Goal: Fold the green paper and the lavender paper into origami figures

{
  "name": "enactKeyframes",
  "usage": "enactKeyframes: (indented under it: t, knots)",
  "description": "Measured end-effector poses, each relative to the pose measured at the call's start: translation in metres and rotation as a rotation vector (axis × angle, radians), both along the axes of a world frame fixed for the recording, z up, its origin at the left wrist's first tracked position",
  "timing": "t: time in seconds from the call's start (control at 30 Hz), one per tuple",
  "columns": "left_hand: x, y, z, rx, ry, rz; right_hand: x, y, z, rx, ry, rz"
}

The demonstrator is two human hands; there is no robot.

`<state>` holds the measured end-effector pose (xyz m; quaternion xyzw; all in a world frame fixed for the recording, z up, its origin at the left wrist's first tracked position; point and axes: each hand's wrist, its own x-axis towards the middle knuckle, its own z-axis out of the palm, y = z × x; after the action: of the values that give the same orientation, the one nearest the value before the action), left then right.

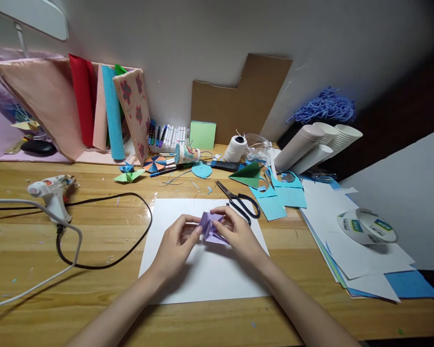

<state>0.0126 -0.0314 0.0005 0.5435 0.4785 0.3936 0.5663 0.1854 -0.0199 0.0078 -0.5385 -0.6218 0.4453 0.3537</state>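
Left hand (199, 225), centre of the frame: thumb and forefinger are closing narrowly on the left edge of the purple paper (210, 232), one piece, folded. Right hand (213, 217), just beside it: the thumb is pressing on the paper's face and the forefinger is reaching over its top edge, with only the paper's small width between them. The other fingers of both hands are curling, partly hidden.

White sheet, one (217, 282): lying under both hands, centre of the frame.
Scissors, one pair (236, 197): resting open just above the right hand, overlapping the sheet's top edge.
Green folded paper, one (249, 175): sitting above the scissors.
Blue cut papers, two (271, 206) visible: lying right of the scissors.
Thread spool, one (235, 149): lying tilted at upper centre.
Green pad, one (202, 135): leaning against the cardboard, one piece (235, 108), upper centre.
Glue gun, one (54, 193): standing at left, its black cord looping rightward.
Tape roll, one (367, 226): resting on the paper stack (365, 260) at right; its ring is showing green labels and dark lettering, too small to read surely.
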Motion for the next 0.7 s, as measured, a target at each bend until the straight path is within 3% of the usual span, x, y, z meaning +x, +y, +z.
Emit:
enactKeyframes:
  t: [0.17,0.37,0.6,0.7]
  knots:
    - [-0.0017,0.002,-0.0023,-0.169,-0.059,-0.028,0.0017,-0.0017,0.0016,0.158,-0.104,0.095]
    - [-0.0001,0.0025,-0.0047,-0.122,0.007,-0.101,0.0009,-0.0064,0.0053,0.178,-0.095,0.072]
    - [0.0055,0.0008,-0.0048,-0.106,0.073,-0.059,-0.0031,-0.0079,0.0012,-0.051,0.061,0.082]
    - [0.0076,0.0003,-0.005,-0.136,0.04,-0.035,-0.005,-0.0089,-0.0013,-0.047,0.078,0.036]
